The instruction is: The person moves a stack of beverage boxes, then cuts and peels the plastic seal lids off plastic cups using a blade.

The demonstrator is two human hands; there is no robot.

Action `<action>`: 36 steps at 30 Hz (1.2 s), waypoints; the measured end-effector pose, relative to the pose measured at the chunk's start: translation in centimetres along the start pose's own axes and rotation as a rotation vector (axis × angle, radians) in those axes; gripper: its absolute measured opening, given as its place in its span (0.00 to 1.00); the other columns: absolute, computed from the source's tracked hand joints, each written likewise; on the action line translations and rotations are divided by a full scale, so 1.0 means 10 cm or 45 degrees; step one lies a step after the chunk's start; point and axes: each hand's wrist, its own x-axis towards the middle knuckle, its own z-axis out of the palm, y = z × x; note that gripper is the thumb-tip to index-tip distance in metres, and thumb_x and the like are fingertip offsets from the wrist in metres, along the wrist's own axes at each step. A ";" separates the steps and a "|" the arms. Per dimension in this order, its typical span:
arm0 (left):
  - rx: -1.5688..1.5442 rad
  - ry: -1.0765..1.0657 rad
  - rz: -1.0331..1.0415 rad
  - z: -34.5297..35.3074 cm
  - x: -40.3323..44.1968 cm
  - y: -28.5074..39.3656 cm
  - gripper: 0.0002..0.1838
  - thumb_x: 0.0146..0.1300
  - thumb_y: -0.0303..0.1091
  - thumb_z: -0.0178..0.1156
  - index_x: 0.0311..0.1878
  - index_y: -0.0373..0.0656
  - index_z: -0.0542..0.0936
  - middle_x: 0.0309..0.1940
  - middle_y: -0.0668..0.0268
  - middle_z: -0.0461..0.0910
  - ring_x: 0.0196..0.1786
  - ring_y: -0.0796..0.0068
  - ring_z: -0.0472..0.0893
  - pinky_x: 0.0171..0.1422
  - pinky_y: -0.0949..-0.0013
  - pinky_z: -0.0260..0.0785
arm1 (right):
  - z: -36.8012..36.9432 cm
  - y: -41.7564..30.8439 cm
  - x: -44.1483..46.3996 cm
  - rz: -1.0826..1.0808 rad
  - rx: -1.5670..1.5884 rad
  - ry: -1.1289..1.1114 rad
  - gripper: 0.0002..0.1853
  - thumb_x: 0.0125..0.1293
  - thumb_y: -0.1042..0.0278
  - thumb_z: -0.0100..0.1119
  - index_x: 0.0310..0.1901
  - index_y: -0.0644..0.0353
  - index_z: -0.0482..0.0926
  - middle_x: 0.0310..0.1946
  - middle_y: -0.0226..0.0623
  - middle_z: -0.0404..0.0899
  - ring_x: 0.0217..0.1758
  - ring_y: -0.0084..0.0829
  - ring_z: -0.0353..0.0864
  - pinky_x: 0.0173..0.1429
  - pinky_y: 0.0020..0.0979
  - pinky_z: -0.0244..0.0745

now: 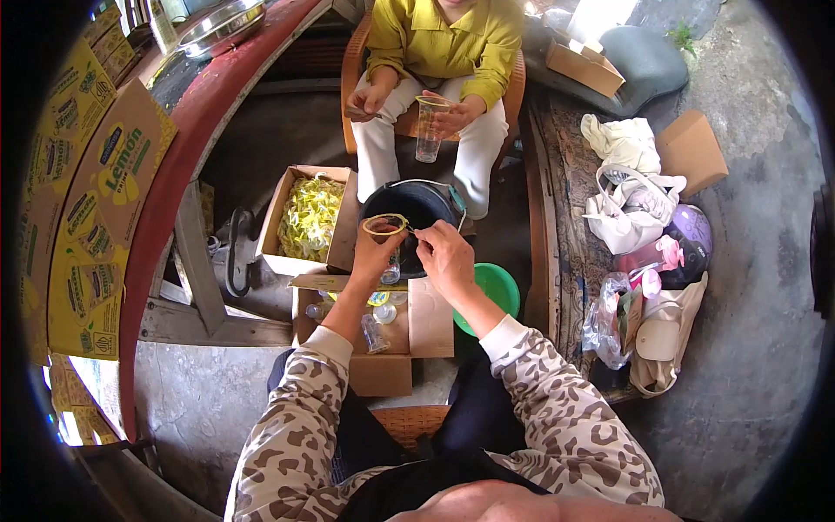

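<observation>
My left hand (372,254) is wrapped round a clear plastic cup (390,268) with a yellow rim, above the near edge of a black bucket (409,202). Just right of the cup's rim, my right hand (447,257) pinches something small and dark, too small to make out. Below my hands stands an open cardboard box (379,376) with clear cups (374,334) in it. Across from me, a seated person in a yellow shirt (444,39) holds another clear cup (429,129) in one hand and something small in the other.
A box of yellow wrappers (310,213) stands left of the bucket, a green basin (487,300) to the right. Lemon cartons (109,200) line the far left. Bags (635,213) and a purple helmet (691,233) lie on the right bench.
</observation>
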 end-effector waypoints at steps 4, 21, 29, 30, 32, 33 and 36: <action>0.009 0.084 0.054 0.05 -0.03 0.00 0.24 0.55 0.34 0.73 0.50 0.35 0.72 0.42 0.60 0.79 0.40 0.76 0.80 0.43 0.74 0.74 | 0.02 0.01 0.00 -0.037 -0.071 0.012 0.09 0.54 0.76 0.62 0.38 0.58 0.81 0.32 0.34 0.73 0.39 0.38 0.78 0.39 0.39 0.78; -0.001 0.003 0.049 0.06 -0.06 -0.01 0.21 0.58 0.31 0.70 0.51 0.37 0.73 0.43 0.64 0.79 0.44 0.77 0.79 0.48 0.73 0.72 | 0.10 0.13 0.07 0.125 -0.001 0.049 0.06 0.54 0.76 0.62 0.35 0.60 0.82 0.31 0.37 0.76 0.38 0.40 0.80 0.41 0.39 0.76; -0.016 0.081 0.068 -0.05 0.02 0.00 0.22 0.58 0.33 0.71 0.51 0.37 0.75 0.43 0.64 0.80 0.45 0.78 0.79 0.48 0.74 0.72 | -0.03 0.01 0.02 0.053 0.036 0.027 0.07 0.54 0.77 0.63 0.36 0.58 0.81 0.29 0.35 0.75 0.36 0.38 0.79 0.39 0.38 0.76; -0.017 0.081 0.060 -0.05 0.02 0.01 0.22 0.58 0.34 0.71 0.51 0.36 0.75 0.43 0.63 0.80 0.45 0.78 0.79 0.48 0.74 0.72 | -0.01 0.02 0.01 0.051 0.038 0.024 0.07 0.54 0.77 0.63 0.36 0.58 0.81 0.29 0.35 0.75 0.36 0.38 0.79 0.39 0.38 0.76; -0.020 0.075 0.055 -0.02 -0.01 0.07 0.22 0.58 0.34 0.71 0.52 0.36 0.75 0.43 0.63 0.81 0.45 0.78 0.79 0.48 0.74 0.72 | 0.04 0.05 0.00 0.013 0.023 0.024 0.08 0.54 0.77 0.64 0.37 0.57 0.81 0.30 0.35 0.74 0.36 0.38 0.79 0.38 0.39 0.76; -0.045 0.072 -0.013 -0.01 -0.06 0.14 0.22 0.59 0.34 0.70 0.53 0.36 0.75 0.43 0.64 0.80 0.44 0.78 0.79 0.47 0.74 0.71 | 0.05 0.05 0.00 0.016 0.021 0.027 0.08 0.54 0.77 0.64 0.37 0.57 0.81 0.30 0.35 0.74 0.36 0.38 0.79 0.38 0.39 0.76; -0.083 0.049 -0.039 0.00 -0.06 0.09 0.22 0.60 0.34 0.69 0.55 0.36 0.75 0.43 0.64 0.80 0.43 0.79 0.78 0.46 0.74 0.70 | 0.06 0.05 0.00 -0.028 -0.004 0.028 0.09 0.53 0.77 0.63 0.37 0.57 0.80 0.30 0.35 0.73 0.38 0.38 0.79 0.39 0.39 0.76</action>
